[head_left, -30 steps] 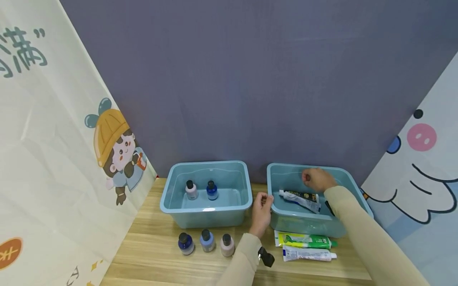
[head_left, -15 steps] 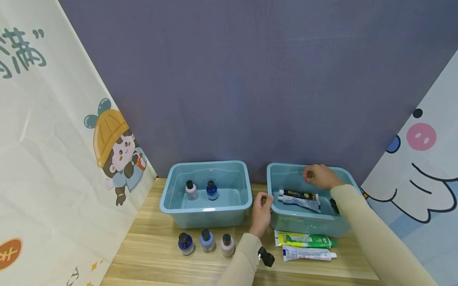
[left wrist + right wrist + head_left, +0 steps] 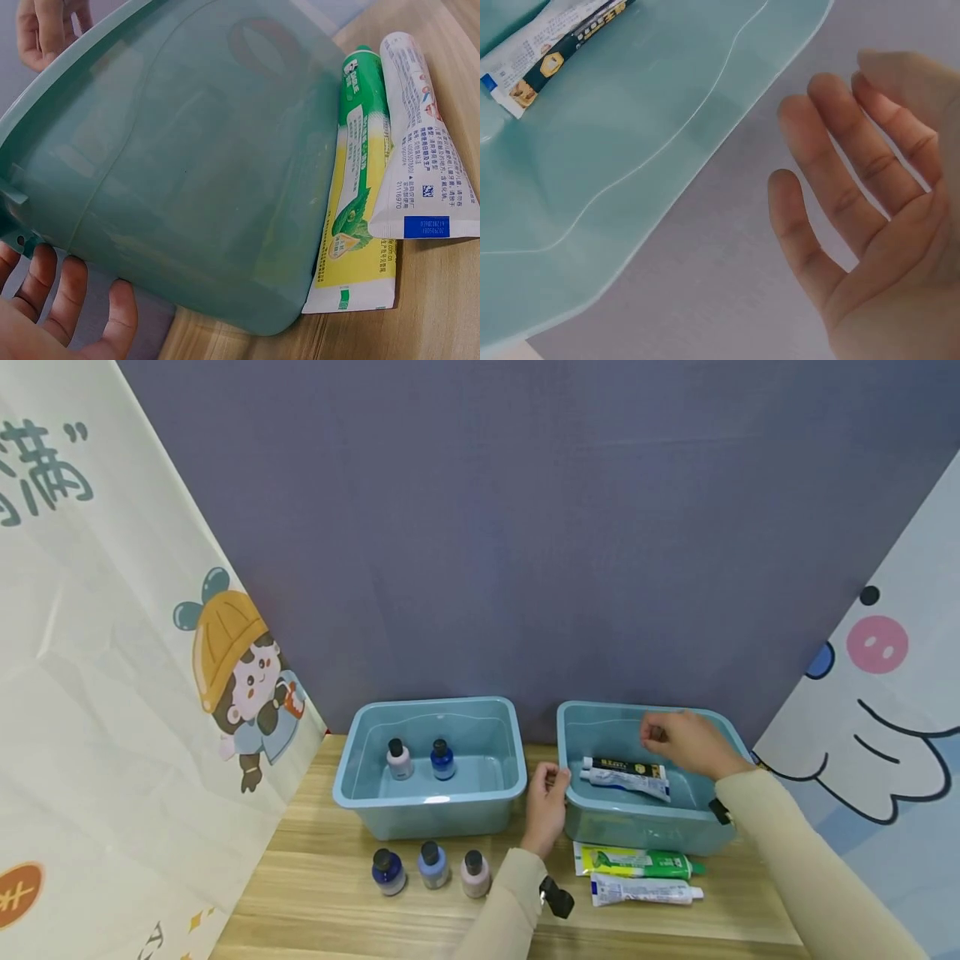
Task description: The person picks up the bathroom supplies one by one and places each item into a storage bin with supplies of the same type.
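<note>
A teal plastic bin (image 3: 581,802) sits on the wooden table's right side, its near-left corner held by the left hand (image 3: 546,806). Inside lies a white-and-black tube (image 3: 626,775), flat on the bottom, cap end to the left. The right hand (image 3: 688,742) hovers over the bin's far right, fingers relaxed and holding nothing.

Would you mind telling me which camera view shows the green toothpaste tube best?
The left wrist view: the green toothpaste tube fills the frame, label legible, lying against the right bin beside the white tube. The head view shows it small, whole, in front of the bin. The right wrist view misses it.
</note>
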`<state>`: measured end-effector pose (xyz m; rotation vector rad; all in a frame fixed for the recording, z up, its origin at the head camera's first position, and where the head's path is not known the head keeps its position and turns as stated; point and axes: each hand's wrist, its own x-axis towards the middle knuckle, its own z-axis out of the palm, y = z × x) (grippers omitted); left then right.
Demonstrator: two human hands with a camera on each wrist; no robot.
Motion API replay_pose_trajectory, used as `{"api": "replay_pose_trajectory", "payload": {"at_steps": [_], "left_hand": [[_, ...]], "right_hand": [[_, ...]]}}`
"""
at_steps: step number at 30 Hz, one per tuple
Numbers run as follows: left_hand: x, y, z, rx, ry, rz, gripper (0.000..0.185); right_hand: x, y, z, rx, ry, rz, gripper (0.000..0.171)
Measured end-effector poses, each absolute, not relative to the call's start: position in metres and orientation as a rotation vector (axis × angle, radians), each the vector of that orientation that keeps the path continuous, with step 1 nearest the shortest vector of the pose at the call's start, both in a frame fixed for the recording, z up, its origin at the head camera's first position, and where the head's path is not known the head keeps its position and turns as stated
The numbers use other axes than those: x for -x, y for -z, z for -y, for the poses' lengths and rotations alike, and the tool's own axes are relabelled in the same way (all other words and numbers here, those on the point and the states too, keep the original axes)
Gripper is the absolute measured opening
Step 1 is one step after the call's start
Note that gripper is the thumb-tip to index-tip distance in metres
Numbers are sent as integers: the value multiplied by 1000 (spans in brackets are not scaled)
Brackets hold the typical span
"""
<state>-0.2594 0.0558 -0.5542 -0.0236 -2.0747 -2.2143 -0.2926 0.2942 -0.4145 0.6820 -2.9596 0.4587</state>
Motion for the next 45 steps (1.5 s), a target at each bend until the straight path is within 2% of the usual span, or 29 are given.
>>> {"api": "replay_pose_trajectory", "payload": {"at_steps": [16, 24, 36, 45], "left_hand": [[259, 556, -56, 30, 2198, 2072, 19], [259, 555, -55, 38, 2199, 2086, 18], [259, 554, -56, 25, 2191, 2083, 17], [259, 553, -59, -15, 2162, 2090, 15]], "right_hand": [[229, 429, -290, -708, -484, 2771, 19], [209, 452, -290, -620, -484, 2750, 17], [181, 487, -281, -542, -593, 2714, 23], [171, 523, -275, -463, -588, 2805, 25]]}}
